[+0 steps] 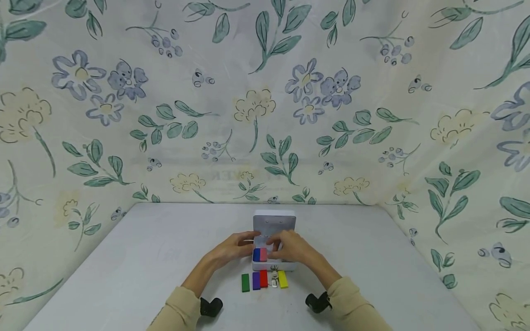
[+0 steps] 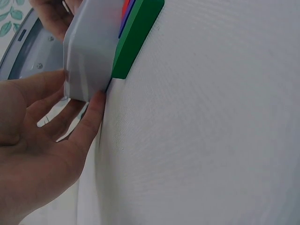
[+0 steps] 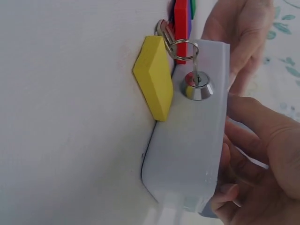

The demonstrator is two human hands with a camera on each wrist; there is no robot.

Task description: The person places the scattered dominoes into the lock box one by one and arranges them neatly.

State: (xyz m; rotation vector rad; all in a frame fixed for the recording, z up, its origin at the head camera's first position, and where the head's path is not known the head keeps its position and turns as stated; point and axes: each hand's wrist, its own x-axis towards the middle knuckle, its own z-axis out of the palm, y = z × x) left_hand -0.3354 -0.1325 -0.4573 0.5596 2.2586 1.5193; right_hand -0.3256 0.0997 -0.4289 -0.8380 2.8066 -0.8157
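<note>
A white metal box stands with its lid raised toward the back. Its front carries a round lock with a key on a ring. Inside, at the left front, sit a blue block and a pink block. My left hand touches the box's left side with nearly straight fingers, as the left wrist view shows. Over the right part of the box, my right hand reaches in with bent fingers. The box wall hides those fingertips in the right wrist view, so anything between them is hidden.
In front of the box lie a green block, a purple block, a red block and a yellow block. They rest on a white table. A floral cloth hangs behind and at both sides.
</note>
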